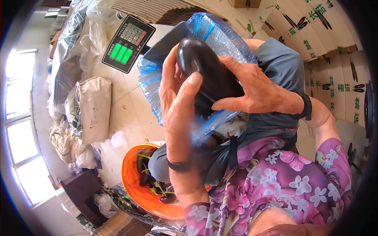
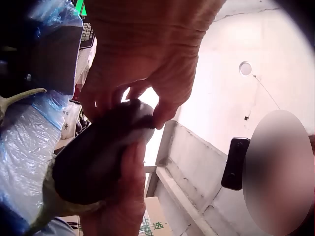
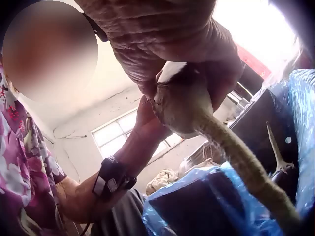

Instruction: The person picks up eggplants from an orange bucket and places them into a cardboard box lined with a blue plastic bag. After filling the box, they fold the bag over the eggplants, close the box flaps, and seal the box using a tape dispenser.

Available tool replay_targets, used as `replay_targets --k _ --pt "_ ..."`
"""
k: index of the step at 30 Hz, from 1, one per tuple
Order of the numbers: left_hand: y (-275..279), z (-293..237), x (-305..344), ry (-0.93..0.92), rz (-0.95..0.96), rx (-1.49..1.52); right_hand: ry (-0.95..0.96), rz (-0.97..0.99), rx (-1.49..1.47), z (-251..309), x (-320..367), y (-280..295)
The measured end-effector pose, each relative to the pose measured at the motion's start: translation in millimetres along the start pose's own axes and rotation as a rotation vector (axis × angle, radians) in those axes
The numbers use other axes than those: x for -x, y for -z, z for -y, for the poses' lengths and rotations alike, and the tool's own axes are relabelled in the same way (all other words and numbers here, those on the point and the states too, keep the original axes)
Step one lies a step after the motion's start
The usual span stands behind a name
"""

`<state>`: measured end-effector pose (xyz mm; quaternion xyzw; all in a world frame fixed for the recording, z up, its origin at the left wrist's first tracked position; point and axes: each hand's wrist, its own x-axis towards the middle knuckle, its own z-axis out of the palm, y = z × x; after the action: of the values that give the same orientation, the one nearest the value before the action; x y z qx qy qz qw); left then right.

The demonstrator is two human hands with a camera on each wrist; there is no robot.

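Note:
A large, glossy dark eggplant (image 1: pixel 210 74) is held in both hands above a box lined with blue plastic film (image 1: pixel 232 39). My left hand (image 1: pixel 175 102) grips its blunt end, the thumb lying along the near side. Toward the stem end, my right hand (image 1: pixel 262 86) holds it between thumb and fingers. In the right wrist view, the pale green cap (image 3: pixel 179 108) and thick stem (image 3: pixel 241 160) stick out below the right hand. Another eggplant stem (image 3: pixel 275 147) shows inside the lined box. The left wrist view shows fingers of both hands around the eggplant.
A scale display (image 1: pixel 129 44) with lit green readouts stands beyond the box at left. By the left knee is an orange bucket (image 1: pixel 157 204) containing eggplants. A beige sack (image 1: pixel 94 110) lies on the tiled floor. Printed cartons (image 1: pixel 334 78) are stacked at right.

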<state>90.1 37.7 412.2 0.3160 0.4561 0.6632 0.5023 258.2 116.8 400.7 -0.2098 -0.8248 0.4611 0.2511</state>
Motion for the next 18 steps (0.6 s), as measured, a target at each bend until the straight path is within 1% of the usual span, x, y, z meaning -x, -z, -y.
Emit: replay_targets --k 1,2,4,5,8,9,11,13,14,15,17,18 --pt "2.4 3.4 1.2 -0.001 0.006 -0.002 -0.008 0.022 0.013 -0.6 0.4 0.4" --pt "2.4 6.1 5.6 0.002 -0.008 0.057 -0.007 0.017 0.017 0.3 3.6 1.0" --pt "7.0 18.0 11.4 0.013 -0.049 0.176 -0.092 0.106 0.110 -0.9 7.7 -1.3" --pt "8.2 23.1 13.9 0.009 -0.051 0.176 -0.088 0.108 0.111 -2.5 10.3 -3.2" --pt "7.4 32.3 25.2 0.028 -0.136 0.228 -0.046 0.106 0.084 -6.6 18.3 -11.0" --pt "11.7 35.2 29.6 0.016 -0.132 0.230 -0.059 0.105 0.086 -5.3 19.5 -13.4" --pt "15.4 28.8 39.7 0.007 -0.135 0.200 -0.063 0.105 0.091 -1.6 21.6 -21.9" --pt "16.8 22.2 53.6 -0.065 -0.141 0.055 0.038 0.078 0.142 4.2 17.0 -32.7" --pt "16.0 15.3 57.6 -0.096 -0.208 -0.116 0.070 0.054 0.193 11.4 15.2 -39.5" --pt "21.9 8.3 64.1 -0.117 -0.272 -0.216 0.108 0.095 0.176 18.2 11.3 -44.5" --pt "35.7 -17.0 84.8 -0.198 -0.345 -0.290 0.195 0.191 -0.003 25.8 -2.3 -59.7" --pt "36.8 -36.5 99.2 -0.253 -0.385 -0.257 0.227 0.275 -0.004 34.2 -10.1 -60.3"
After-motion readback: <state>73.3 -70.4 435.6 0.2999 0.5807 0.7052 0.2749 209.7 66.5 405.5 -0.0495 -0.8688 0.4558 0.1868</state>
